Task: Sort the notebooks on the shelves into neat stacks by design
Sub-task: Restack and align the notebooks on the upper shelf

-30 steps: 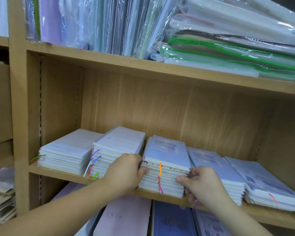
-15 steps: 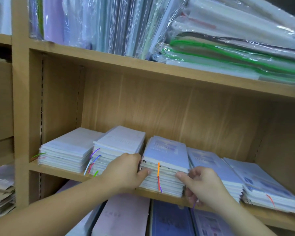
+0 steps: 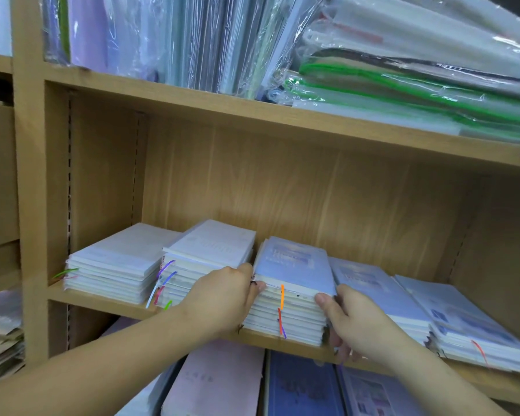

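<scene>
On the middle shelf of a wooden bookcase, five stacks of pale notebooks lie flat, side by side. Both hands clasp the middle stack at its front. The left hand wraps the stack's left edge, thumb on the front page edges, fingers tucked into the gap beside the second stack. The right hand holds the right front corner, thumb against the page edges, fingers curled down just beside the fourth stack. From the held stack hang orange ribbon markers. Above, plastic-wrapped folders stand upright; below lie a pink cover and a blue cover.
</scene>
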`<state>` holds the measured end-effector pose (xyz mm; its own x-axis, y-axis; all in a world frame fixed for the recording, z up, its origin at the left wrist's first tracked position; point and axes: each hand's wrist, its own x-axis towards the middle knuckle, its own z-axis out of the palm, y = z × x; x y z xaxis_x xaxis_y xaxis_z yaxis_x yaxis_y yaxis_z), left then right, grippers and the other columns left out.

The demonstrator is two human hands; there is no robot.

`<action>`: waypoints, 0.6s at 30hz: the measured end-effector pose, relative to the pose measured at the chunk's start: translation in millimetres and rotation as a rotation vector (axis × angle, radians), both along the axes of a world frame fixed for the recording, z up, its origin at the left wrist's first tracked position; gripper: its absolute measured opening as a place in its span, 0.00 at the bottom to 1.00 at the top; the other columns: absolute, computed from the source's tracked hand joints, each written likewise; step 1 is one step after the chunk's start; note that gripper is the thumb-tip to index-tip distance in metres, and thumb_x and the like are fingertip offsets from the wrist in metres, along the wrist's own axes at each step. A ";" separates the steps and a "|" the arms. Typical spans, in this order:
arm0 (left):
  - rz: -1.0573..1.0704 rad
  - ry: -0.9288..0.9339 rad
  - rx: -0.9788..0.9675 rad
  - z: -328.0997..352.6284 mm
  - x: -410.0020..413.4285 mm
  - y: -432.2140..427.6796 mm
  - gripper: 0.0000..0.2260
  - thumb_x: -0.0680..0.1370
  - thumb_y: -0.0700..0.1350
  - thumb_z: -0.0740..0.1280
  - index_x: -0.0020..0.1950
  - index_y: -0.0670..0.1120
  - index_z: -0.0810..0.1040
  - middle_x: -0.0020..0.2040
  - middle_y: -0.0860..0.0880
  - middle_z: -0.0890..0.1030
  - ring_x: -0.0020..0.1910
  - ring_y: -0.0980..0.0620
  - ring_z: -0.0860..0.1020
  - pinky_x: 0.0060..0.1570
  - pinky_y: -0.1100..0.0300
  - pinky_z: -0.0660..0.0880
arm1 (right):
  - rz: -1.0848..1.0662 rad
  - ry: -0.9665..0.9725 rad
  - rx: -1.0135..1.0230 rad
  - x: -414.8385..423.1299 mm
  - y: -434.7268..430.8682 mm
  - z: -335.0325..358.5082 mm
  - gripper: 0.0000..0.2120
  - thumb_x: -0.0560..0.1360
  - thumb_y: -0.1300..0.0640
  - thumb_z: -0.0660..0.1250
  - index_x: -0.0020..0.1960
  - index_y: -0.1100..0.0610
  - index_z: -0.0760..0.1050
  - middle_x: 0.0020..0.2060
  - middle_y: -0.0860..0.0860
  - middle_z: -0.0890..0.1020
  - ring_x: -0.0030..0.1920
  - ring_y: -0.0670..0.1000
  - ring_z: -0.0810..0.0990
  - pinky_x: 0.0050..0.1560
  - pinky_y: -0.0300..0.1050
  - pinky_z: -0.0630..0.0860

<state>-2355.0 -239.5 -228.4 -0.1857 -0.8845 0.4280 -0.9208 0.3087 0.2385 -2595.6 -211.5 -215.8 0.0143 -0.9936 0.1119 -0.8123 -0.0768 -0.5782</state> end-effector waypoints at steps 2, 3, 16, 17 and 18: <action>0.002 -0.017 0.003 2.0 1.5 -0.1 0.15 0.84 0.61 0.55 0.48 0.50 0.66 0.49 0.45 0.80 0.51 0.41 0.79 0.40 0.53 0.66 | -0.007 0.007 0.001 -0.3 1.0 0.5 0.19 0.83 0.40 0.57 0.48 0.57 0.68 0.31 0.59 0.83 0.26 0.58 0.83 0.27 0.44 0.74; 0.004 -0.025 0.000 3.2 3.1 0.0 0.16 0.84 0.61 0.55 0.48 0.50 0.67 0.48 0.46 0.79 0.50 0.42 0.79 0.39 0.53 0.66 | -0.013 0.000 0.002 -0.9 1.5 1.0 0.19 0.83 0.40 0.58 0.48 0.57 0.68 0.31 0.59 0.83 0.26 0.59 0.83 0.27 0.44 0.74; -0.103 0.173 0.086 -1.5 10.3 -5.8 0.12 0.83 0.58 0.61 0.48 0.51 0.68 0.40 0.51 0.76 0.41 0.46 0.76 0.38 0.54 0.68 | 0.015 0.031 0.191 8.1 -8.4 23.2 0.17 0.81 0.40 0.62 0.50 0.54 0.63 0.33 0.58 0.85 0.32 0.59 0.86 0.24 0.43 0.74; -0.110 0.170 0.093 -0.1 9.3 -4.9 0.11 0.83 0.57 0.61 0.48 0.51 0.67 0.39 0.51 0.76 0.41 0.46 0.76 0.38 0.54 0.68 | 0.012 0.057 0.201 8.0 -9.1 23.6 0.17 0.82 0.40 0.61 0.50 0.54 0.63 0.33 0.58 0.86 0.32 0.60 0.86 0.24 0.43 0.73; -0.113 0.150 0.095 2.4 8.0 -4.5 0.11 0.83 0.57 0.61 0.49 0.50 0.67 0.42 0.50 0.77 0.43 0.45 0.77 0.39 0.53 0.69 | 0.013 0.081 0.209 8.0 -9.5 24.8 0.17 0.82 0.40 0.60 0.51 0.54 0.63 0.34 0.58 0.86 0.32 0.60 0.86 0.23 0.42 0.73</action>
